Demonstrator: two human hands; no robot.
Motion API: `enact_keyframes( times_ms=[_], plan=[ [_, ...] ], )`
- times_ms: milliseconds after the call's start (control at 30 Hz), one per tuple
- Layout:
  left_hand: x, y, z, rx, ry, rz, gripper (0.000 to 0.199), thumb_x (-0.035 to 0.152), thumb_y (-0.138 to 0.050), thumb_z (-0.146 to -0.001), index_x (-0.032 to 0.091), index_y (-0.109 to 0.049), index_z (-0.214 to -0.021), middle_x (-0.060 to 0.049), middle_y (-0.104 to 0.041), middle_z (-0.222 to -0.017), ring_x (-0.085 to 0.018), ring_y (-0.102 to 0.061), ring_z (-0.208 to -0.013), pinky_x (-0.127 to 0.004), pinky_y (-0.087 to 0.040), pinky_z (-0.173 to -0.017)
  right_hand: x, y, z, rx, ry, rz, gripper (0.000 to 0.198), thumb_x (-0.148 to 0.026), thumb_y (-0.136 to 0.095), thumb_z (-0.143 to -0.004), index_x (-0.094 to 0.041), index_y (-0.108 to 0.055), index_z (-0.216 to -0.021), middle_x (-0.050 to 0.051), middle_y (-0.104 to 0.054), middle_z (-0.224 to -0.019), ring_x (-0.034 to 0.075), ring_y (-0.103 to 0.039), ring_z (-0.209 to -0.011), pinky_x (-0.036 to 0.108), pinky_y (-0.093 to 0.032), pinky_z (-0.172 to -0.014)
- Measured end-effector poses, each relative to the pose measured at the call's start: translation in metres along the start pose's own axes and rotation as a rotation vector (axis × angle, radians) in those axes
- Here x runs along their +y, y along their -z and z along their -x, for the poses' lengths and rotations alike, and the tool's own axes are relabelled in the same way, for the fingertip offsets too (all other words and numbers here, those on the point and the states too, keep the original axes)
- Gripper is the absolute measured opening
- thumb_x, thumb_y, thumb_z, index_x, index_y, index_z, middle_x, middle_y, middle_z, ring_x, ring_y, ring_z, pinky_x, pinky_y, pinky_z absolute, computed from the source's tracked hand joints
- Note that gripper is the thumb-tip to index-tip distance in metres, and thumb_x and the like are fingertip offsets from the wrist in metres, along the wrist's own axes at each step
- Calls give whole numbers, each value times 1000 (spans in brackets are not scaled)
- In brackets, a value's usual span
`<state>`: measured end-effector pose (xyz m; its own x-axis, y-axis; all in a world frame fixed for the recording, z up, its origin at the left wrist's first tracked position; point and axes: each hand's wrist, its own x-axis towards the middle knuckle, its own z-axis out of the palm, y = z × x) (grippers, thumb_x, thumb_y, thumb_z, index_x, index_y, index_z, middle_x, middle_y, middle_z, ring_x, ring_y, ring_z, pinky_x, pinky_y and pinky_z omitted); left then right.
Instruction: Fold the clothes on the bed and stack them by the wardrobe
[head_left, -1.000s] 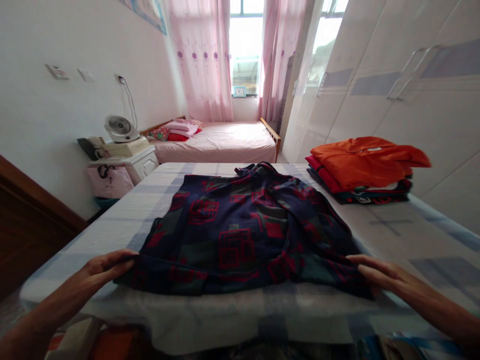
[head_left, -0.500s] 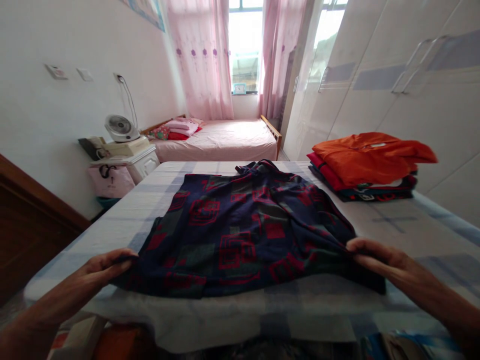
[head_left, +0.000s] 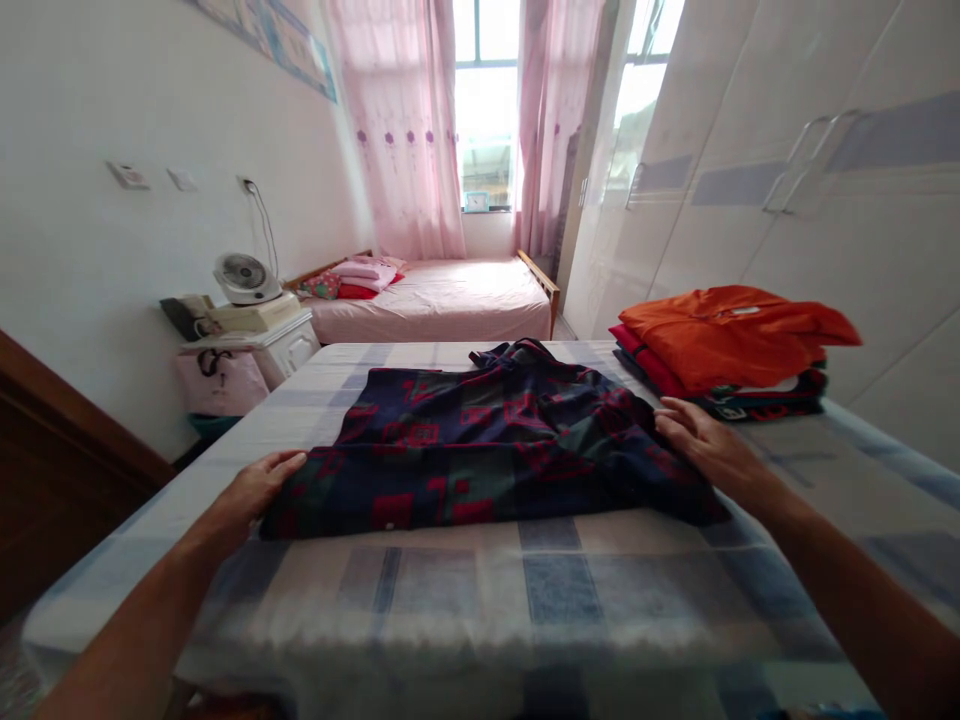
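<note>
A dark navy shirt (head_left: 465, 430) with red and green square patterns lies on the bed, its near part folded over and its collar toward the far right. My left hand (head_left: 262, 488) rests at the fold's left end, fingers stretched along the cloth and not visibly gripping it. At the right end, my right hand (head_left: 705, 445) touches the shirt's edge with its fingers extended and slightly apart. Part of each hand's underside is hidden.
A stack of folded clothes, topped by an orange garment (head_left: 739, 335), sits at the bed's far right. The checked bedsheet (head_left: 480, 610) spreads beneath. Beyond are a pink bed (head_left: 465, 300), a small fan (head_left: 246, 277) on a cabinet, and a white wardrobe (head_left: 817, 260).
The shirt's near edge has been folded away from me onto the rest. Both hands moved forward with it, and their earlier pinch on the corners has loosened. The view tilted up slightly.
</note>
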<state>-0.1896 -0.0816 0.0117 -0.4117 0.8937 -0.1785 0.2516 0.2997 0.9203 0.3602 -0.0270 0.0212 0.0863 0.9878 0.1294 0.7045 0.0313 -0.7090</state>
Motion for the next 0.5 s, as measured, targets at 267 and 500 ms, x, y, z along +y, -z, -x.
enact_keyframes(
  times_ms=[267, 500],
  plan=[
    [-21, 12, 31, -168, -81, 31, 82, 49, -74, -62, 20, -44, -133, -7, -71, -103, -23, -67, -94, -25, -54, -77, 37, 5, 85, -59, -31, 56, 66, -59, -58, -72, -26, -47, -128, 8, -45, -139, 31, -52, -116, 44, -43, -96],
    [-27, -5, 19, -43, -96, 44, 64, 45, -74, -64, 20, -59, -120, -6, -67, -115, -20, -65, -95, -19, -53, -72, 23, -8, 60, 64, -73, -79, 42, -52, -47, -80, -19, -61, -102, 5, -68, -93, 28, -61, -92, 35, -47, -83]
  ],
)
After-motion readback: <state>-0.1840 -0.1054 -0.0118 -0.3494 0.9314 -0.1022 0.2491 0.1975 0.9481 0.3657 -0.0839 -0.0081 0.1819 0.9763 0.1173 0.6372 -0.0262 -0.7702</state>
